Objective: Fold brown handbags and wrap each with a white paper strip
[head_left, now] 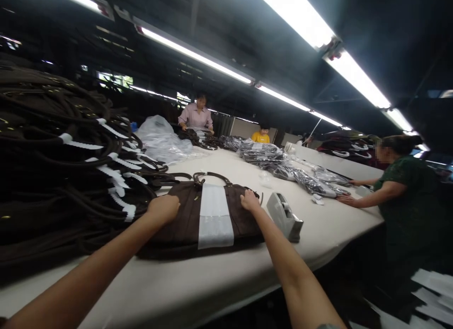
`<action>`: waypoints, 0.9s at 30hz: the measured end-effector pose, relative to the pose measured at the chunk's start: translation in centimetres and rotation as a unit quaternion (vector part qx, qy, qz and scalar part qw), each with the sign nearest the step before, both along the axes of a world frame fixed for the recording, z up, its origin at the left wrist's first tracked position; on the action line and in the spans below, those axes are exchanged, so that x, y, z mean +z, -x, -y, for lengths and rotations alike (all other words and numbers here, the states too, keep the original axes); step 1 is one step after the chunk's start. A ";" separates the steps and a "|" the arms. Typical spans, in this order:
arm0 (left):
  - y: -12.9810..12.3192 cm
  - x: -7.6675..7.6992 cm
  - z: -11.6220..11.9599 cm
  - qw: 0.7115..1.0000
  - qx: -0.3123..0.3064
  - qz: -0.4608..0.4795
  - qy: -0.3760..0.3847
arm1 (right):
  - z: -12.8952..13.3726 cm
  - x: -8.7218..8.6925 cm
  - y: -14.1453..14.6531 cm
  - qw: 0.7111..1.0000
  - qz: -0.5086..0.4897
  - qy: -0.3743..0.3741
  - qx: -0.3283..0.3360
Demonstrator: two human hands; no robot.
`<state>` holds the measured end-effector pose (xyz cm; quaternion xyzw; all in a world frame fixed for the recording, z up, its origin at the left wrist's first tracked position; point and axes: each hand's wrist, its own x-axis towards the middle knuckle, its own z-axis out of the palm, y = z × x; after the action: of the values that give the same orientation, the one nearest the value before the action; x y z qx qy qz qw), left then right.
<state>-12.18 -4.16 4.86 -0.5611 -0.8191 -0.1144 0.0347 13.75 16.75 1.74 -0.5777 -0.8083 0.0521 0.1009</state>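
A dark brown handbag [184, 232] lies flat on the pale table in front of me, its two handles pointing away. A wide whitish band [215, 220] runs across its middle. My left hand [164, 209] is closed on the bag's upper left edge, fingers curled. On the upper right side, my right hand [249, 200] grips the bag near its corner, with the fingers bent. A grey tape dispenser [285, 217] stands just right of the bag.
Brown bags with white-wrapped handles form a tall pile [63, 178] at left. Clear plastic bags [163, 138] lie behind. Plastic-wrapped bags [262, 154] line the table [329, 230]. A co-worker in green [403, 192] reaches over the right edge; other people stand farther back.
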 end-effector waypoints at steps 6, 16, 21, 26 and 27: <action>0.4 -4.3 -3.5 0.986 0.151 -0.010 -0.069 | -1.2 -5.2 1.0 0.989 -0.094 -0.047 -0.101; 1.8 -4.8 -3.7 0.966 0.217 0.122 -0.070 | -5.0 -6.6 -2.0 0.964 -0.169 -0.004 -0.207; -1.3 -5.1 -3.3 0.963 0.189 0.181 -0.067 | -6.1 -7.3 -2.6 0.971 -0.139 0.027 -0.192; -1.5 -5.3 -3.0 0.955 0.189 0.212 -0.087 | -7.9 -7.5 -3.3 0.985 -0.107 0.026 -0.136; -1.3 -5.3 -2.9 0.954 0.188 0.214 -0.093 | -8.3 -7.6 -3.5 0.986 -0.105 0.019 -0.124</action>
<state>-10.89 -1.23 -0.44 -0.3539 -0.8836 -0.2990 -0.0686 17.22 25.06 -5.90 -0.6668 -0.7140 0.1148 0.1799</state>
